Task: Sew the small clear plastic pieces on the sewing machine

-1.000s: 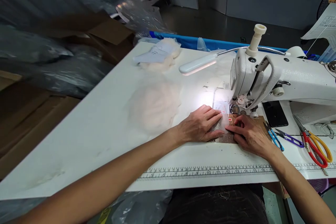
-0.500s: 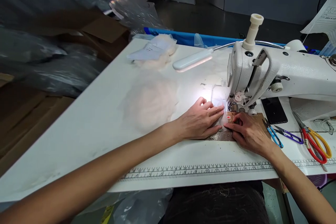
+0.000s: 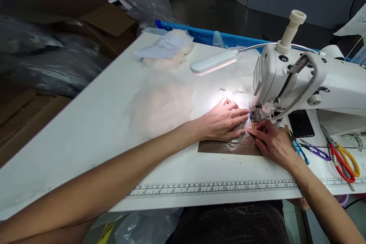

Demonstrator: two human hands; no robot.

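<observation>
My left hand [image 3: 227, 120] lies palm down with outstretched fingers on a thin, whitish sheer fabric [image 3: 246, 131] beside the needle. Its fingertips almost reach the presser foot [image 3: 254, 116] of the white sewing machine [image 3: 311, 80]. Just right of it, my right hand [image 3: 273, 143] has its fingers bent together at the fabric's near edge, in what looks like a pinch. Part of the fabric is hidden under both hands. Beneath them is a brown, tape-like covered plate [image 3: 228, 148] with bits of thread. A pale, fluffy heap of sheer fabric [image 3: 160, 110] spreads left of my left hand.
Blue thread snips [image 3: 299, 148], purple snips [image 3: 317, 150] and red- and yellow-handled scissors [image 3: 343, 162] lie right, near a black phone [image 3: 301, 124]. A lamp [image 3: 214, 62] hangs over the table. Paper [image 3: 161, 47] rests on fabric behind. A printed ruler [image 3: 211, 190] borders the front edge.
The camera view has shifted slightly. My left hand and the sheer fabric have moved a little toward the needle, and more of the brown plate shows below the left hand.
</observation>
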